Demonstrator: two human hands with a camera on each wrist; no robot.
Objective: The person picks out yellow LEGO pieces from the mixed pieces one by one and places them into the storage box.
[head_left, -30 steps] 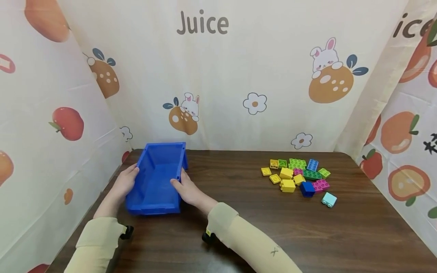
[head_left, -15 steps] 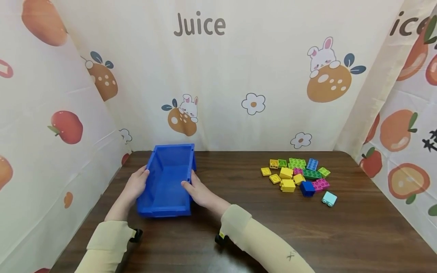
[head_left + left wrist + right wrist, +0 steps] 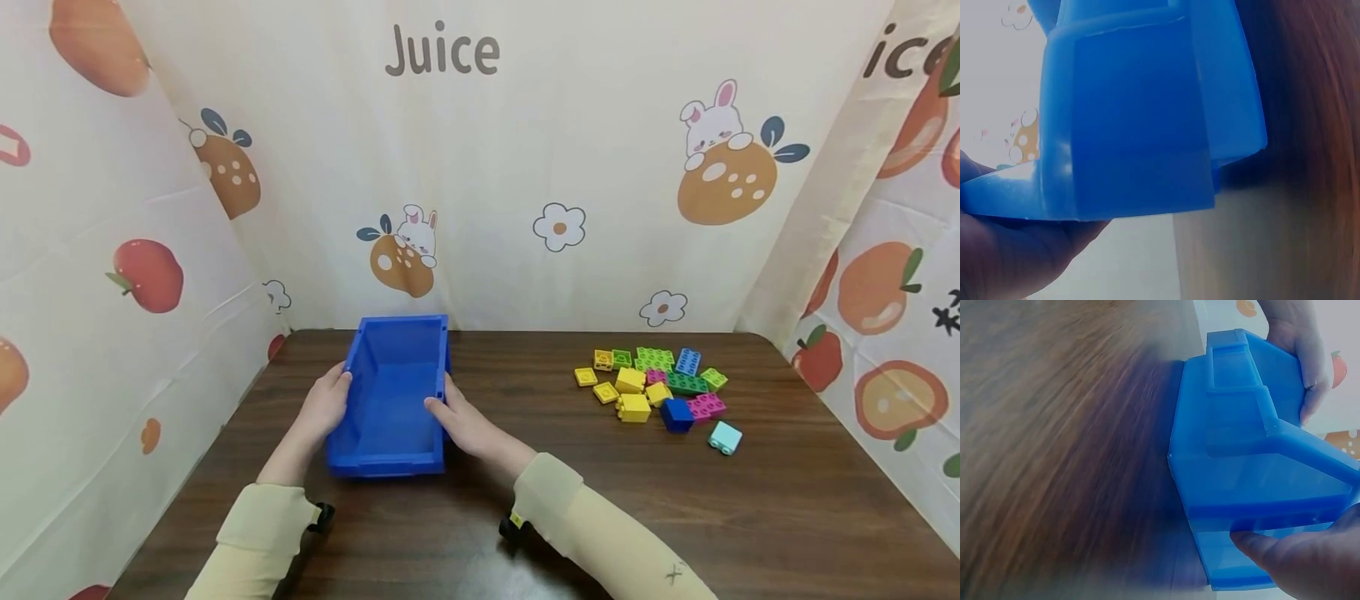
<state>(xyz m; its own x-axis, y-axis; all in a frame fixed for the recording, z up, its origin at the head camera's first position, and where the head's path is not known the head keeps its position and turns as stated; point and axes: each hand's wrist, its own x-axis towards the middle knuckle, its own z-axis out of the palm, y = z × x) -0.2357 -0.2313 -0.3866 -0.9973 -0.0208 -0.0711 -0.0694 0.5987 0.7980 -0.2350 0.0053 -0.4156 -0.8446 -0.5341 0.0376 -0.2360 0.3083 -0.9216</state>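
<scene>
Between my hands is a blue plastic storage bin [image 3: 392,404], open at the top, with nothing seen inside. My left hand [image 3: 327,402] grips its left rim, thumb over the edge. On the right rim my right hand [image 3: 468,421] holds on, thumb on top and the fingers hidden behind the wall. The left wrist view shows the bin's wall [image 3: 1135,125] close up, with part of my left hand [image 3: 1016,256] at its edge. In the right wrist view my right hand [image 3: 1310,562] is at the bin's side. Whether the bin touches the table I cannot tell.
Right of the bin, several toy building bricks lie in a loose cluster, among them a yellow brick [image 3: 633,408], a dark blue brick [image 3: 677,415] and a pale turquoise brick [image 3: 724,437]. They rest on a brown wooden table [image 3: 525,358]. A printed curtain [image 3: 487,167] stands behind.
Both hands have moved to the right with the blue bin between them, bringing it from the table's left side nearer the middle. The bricks have stayed where they were.
</scene>
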